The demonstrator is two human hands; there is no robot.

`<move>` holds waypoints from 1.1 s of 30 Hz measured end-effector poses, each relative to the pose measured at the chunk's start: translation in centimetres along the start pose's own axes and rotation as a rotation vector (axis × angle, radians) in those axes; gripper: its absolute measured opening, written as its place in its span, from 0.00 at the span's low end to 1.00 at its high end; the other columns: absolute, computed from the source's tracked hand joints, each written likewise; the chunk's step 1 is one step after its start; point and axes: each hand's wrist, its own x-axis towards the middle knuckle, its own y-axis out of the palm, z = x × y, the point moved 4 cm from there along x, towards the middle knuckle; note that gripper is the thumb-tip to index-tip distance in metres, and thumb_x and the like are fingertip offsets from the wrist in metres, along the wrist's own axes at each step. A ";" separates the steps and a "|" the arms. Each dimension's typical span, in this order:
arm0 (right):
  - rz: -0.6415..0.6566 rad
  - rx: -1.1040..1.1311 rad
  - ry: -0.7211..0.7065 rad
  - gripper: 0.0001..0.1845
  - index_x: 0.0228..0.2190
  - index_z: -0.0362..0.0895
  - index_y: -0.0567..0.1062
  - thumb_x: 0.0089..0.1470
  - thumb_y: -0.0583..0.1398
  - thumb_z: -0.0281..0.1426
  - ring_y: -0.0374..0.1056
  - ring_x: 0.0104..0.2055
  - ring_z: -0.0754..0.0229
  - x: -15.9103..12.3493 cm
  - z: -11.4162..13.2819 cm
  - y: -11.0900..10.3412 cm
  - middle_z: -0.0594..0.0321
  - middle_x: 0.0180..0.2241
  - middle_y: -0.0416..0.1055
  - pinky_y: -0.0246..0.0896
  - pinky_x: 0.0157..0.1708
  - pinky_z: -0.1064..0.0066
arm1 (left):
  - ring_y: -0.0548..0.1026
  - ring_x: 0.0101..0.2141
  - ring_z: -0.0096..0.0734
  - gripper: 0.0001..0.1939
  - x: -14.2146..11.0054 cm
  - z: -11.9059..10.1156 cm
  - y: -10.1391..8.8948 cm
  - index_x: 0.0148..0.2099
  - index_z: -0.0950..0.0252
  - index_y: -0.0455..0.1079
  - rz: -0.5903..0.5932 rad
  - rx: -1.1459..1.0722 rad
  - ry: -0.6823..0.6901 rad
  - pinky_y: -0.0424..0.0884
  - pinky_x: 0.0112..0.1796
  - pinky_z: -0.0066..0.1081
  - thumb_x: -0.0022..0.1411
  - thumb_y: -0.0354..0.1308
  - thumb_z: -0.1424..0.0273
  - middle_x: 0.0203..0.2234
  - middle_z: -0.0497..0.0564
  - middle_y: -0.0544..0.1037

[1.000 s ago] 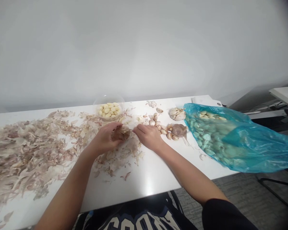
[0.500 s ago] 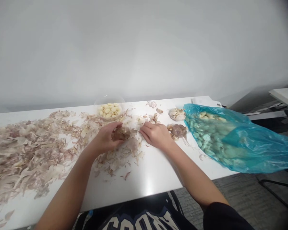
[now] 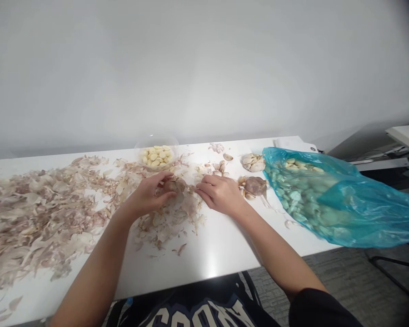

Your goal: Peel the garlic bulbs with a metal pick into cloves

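Note:
My left hand [image 3: 149, 195] is curled round a brownish garlic bulb [image 3: 175, 185] over a heap of papery skins [image 3: 172, 215]. My right hand [image 3: 220, 193] sits just to its right with fingers bent, the fingertips pinching at the bulb's edge. Loose unpeeled cloves [image 3: 221, 167] lie behind my right hand. Another purple-skinned garlic bulb [image 3: 255, 185] rests to its right. A clear bowl of peeled yellow cloves [image 3: 157, 156] stands behind my left hand.
A wide spread of garlic skins [image 3: 41, 213] covers the left of the white table [image 3: 204, 254]. A blue plastic bag [image 3: 327, 200] full of cloves lies at the right, hanging past the table's edge. A white garlic bulb [image 3: 252, 161] sits near the bag. A wall rises behind.
My right hand drew slightly right, away from the bulb, then stayed close to it. My left hand kept its hold on the bulb. The view shifted a little.

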 end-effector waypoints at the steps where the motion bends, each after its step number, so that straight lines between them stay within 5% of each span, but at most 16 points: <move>1: -0.002 0.013 -0.001 0.21 0.31 0.45 0.79 0.66 0.50 0.39 0.60 0.29 0.68 0.0 -0.1 0.0 0.63 0.30 0.72 0.40 0.27 0.70 | 0.77 0.47 0.43 0.30 0.0 0.1 0.0 0.59 0.65 0.66 0.017 -0.019 -0.020 0.77 0.48 0.41 0.60 0.60 0.52 0.51 0.59 0.77; 10: -0.112 0.171 -0.070 0.16 0.37 0.47 0.80 0.64 0.54 0.39 0.66 0.34 0.68 0.3 -0.5 0.7 0.63 0.33 0.75 0.47 0.25 0.75 | 0.67 0.61 0.45 0.36 -0.5 0.9 0.2 0.65 0.61 0.59 0.196 -0.281 -0.148 0.71 0.58 0.42 0.61 0.59 0.50 0.61 0.60 0.68; 24: -0.151 0.230 -0.091 0.16 0.38 0.46 0.81 0.64 0.55 0.39 0.68 0.36 0.66 0.2 -0.8 0.8 0.61 0.34 0.75 0.54 0.28 0.76 | 0.68 0.59 0.49 0.35 -0.5 1.1 0.2 0.64 0.62 0.59 0.214 -0.330 -0.127 0.71 0.57 0.46 0.61 0.60 0.52 0.60 0.62 0.68; 33: -0.088 0.251 -0.105 0.16 0.39 0.48 0.80 0.63 0.55 0.40 0.68 0.36 0.67 0.1 -0.6 1.8 0.61 0.35 0.75 0.48 0.26 0.74 | 0.69 0.59 0.50 0.34 -0.3 0.7 0.0 0.63 0.64 0.61 0.201 -0.319 -0.117 0.70 0.57 0.46 0.60 0.60 0.52 0.59 0.63 0.69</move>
